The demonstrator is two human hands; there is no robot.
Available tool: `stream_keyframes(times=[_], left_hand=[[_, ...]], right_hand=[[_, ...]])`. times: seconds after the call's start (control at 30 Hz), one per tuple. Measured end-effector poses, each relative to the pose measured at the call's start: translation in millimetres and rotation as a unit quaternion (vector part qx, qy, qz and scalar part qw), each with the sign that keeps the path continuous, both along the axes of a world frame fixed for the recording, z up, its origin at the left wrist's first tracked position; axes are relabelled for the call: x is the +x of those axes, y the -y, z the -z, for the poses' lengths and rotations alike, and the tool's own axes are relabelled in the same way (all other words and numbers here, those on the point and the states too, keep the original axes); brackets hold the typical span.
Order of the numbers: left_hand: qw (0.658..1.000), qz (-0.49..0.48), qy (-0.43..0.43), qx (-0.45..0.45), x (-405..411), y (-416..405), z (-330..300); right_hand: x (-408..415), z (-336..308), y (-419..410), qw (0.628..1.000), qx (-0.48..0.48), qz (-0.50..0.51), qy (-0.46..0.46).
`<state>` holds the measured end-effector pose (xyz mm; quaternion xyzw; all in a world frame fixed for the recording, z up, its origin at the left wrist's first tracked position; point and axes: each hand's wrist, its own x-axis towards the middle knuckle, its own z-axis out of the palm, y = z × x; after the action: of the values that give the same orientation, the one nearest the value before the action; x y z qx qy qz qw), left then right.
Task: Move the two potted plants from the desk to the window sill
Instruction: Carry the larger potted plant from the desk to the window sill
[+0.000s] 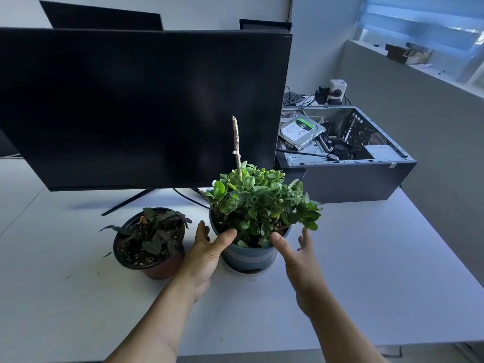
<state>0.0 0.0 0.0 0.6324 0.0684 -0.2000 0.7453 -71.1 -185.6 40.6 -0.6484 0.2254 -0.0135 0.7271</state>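
Reaching for the first of the two plants looks like the step in hand: both pots stand on the white desk (366, 271), neither lifted.

At the left, the brown plastic pot (157, 268) with its dark-leaved plant (154, 231) sits untouched, just beside the left wrist. The left hand (201, 255) is spread open between the two pots, its thumb laid against the near rim of the blue-grey pot (248, 255) and its fingers curving round that pot's left wall; whether the fingers press on the wall I cannot tell. The pot holds a bushy green plant (259, 203) with a bare dry stem (237, 145) rising from it, in front of the dark monitor (144, 106). The right hand (301, 255) is open too, with nothing in it, thumb near the front rim and fingers reaching round the right side under overhanging leaves, a small gap showing between palm and pot.

Next, I judge, both palms must close on the walls below the rim, then lift straight up, keeping the pot level so soil stays in and the tall stem clears the monitor. The window sill (419, 61) lies well apart at the upper right, beyond the open computer case (348, 163) and a grey partition, so a carry to the right follows.
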Motion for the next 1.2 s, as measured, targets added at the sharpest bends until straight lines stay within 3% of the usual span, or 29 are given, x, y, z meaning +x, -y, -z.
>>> stream_keyframes(times=[0.13, 0.4, 0.97, 1.2], left_hand=[[0.998, 0.033, 0.029, -0.040, -3, 6, -4], [0.994, 0.066, 0.026, -0.078, -6, 17, -4], [0.994, 0.055, 0.061, -0.076, -11, 20, -5], [0.990, 0.092, 0.088, -0.059, -27, 38, -32]], right_hand=[[7, 14, 0, 0.997, 0.059, -0.041, -0.010], [17, 26, 2, 0.987, 0.090, -0.130, 0.002], [14, 42, 6, 0.987, 0.103, -0.121, 0.013], [-11, 16, 21, 0.989, 0.096, -0.112, 0.013]])
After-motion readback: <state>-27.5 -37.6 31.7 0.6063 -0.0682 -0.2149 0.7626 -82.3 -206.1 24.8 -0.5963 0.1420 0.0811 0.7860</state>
